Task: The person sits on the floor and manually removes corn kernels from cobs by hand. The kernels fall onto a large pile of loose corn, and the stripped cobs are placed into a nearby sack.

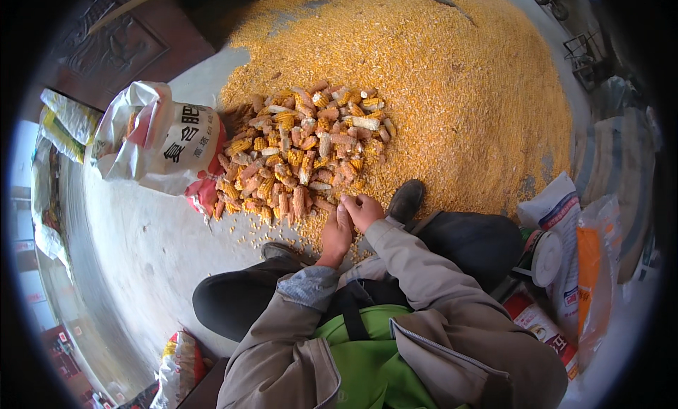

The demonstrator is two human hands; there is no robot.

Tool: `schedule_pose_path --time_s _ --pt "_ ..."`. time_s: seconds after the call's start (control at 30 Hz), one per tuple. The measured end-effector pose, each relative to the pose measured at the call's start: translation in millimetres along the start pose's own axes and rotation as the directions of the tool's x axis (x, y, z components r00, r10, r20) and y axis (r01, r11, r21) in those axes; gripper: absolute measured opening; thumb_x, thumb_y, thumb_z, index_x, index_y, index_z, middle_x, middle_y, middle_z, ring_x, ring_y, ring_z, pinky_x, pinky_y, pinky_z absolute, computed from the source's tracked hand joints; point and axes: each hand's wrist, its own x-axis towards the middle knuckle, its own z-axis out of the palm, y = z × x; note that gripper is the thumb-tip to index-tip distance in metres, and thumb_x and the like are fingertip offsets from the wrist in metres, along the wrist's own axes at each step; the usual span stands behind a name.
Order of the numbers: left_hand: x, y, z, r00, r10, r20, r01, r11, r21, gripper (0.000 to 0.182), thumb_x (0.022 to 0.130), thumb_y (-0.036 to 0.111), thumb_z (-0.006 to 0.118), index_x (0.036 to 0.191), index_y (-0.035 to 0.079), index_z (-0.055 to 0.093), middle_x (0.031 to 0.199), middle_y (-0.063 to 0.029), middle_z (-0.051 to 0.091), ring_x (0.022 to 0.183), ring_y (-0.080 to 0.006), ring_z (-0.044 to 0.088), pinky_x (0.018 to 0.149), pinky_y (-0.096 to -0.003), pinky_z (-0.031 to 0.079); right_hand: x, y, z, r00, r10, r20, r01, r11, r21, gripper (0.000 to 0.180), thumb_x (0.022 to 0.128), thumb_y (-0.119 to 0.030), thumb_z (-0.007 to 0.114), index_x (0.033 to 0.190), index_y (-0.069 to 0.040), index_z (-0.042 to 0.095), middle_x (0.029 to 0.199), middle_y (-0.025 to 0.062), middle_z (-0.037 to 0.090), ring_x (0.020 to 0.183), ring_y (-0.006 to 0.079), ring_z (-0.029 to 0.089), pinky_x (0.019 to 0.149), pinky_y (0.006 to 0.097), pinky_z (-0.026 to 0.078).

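Note:
My left hand [337, 235] and my right hand [364, 211] meet in front of me, low over the near edge of a heap of corn cobs [304, 144]. Fingers on both hands are curled, and the left thumb points up beside the right fingers. Whatever lies between them is hidden from this angle. A reddish cob [324, 204] lies right by the left fingertips; I cannot tell whether it is touched. In the heap, some cobs are stripped, while others still carry yellow kernels. Loose corn kernels [450, 101] spread widely behind and to the right.
A white woven sack [180, 139] bearing writing stands left of the heap. My shoes [407, 199] flank the cobs' near side. To my right are a round white-ended container [545, 258] and plastic bags [588, 271]. Another sack [180, 364] sits at lower left on the concrete floor [137, 250].

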Motion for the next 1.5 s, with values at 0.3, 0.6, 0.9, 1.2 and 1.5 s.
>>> schedule_pose_path --time_s 0.3,0.6,0.9,1.2,1.5 --pt "9 -7 -16 0.787 -0.407 0.464 0.604 0.662 -0.444 0.043 0.105 0.050 0.037 0.090 0.013 0.054 0.060 -0.0035 0.052 0.042 -0.0127 0.042 0.036 -0.0252 0.026 -6 4 0 0.976 -0.213 -0.054 0.206 0.972 -0.116 0.053 0.089 -0.049 0.064 0.075 0.001 0.057 0.066 0.0239 0.058 0.062 0.0409 0.057 0.059 0.0503 0.045" --pt "25 -13 -19 0.740 -0.440 0.509 0.673 0.478 -0.564 0.040 0.105 0.048 0.037 0.106 0.012 0.054 0.075 -0.0053 0.057 0.056 -0.0132 0.047 0.042 -0.0267 0.035 8 26 -1 0.915 0.360 0.184 -0.391 0.675 0.625 0.037 0.088 -0.044 0.067 0.098 -0.008 0.065 0.059 0.0019 0.046 0.043 0.0143 0.044 0.038 0.0316 0.033" --pt "15 8 -9 0.932 -0.268 0.245 0.358 0.791 -0.496 0.041 0.100 0.049 0.052 0.109 0.009 0.058 0.080 -0.0008 0.058 0.066 -0.0124 0.056 0.049 -0.0282 0.044 20 29 -7 0.971 0.233 -0.050 -0.229 0.970 0.080 0.063 0.092 -0.062 0.055 0.104 -0.002 0.069 0.078 0.0097 0.061 0.069 0.0227 0.059 0.059 0.0403 0.045" --pt "25 6 -22 0.963 -0.066 0.262 0.109 0.982 -0.153 0.043 0.103 0.043 0.045 0.108 0.005 0.063 0.074 -0.0036 0.062 0.056 -0.0129 0.059 0.044 -0.0273 0.043 0 -13 -14 0.991 -0.134 -0.018 0.124 0.955 -0.270 0.053 0.095 -0.054 0.053 0.092 -0.002 0.065 0.088 0.0238 0.068 0.083 0.0440 0.064 0.074 0.0504 0.050" --pt "37 -16 -21 0.869 -0.303 0.392 0.462 0.781 -0.420 0.044 0.105 0.043 0.044 0.127 0.007 0.056 0.082 -0.0065 0.060 0.059 -0.0195 0.057 0.049 -0.0348 0.051 -7 -8 -14 0.944 -0.311 0.114 0.330 0.915 -0.233 0.037 0.093 -0.038 0.066 0.090 -0.001 0.063 0.081 0.0196 0.067 0.072 0.0331 0.065 0.064 0.0430 0.051"
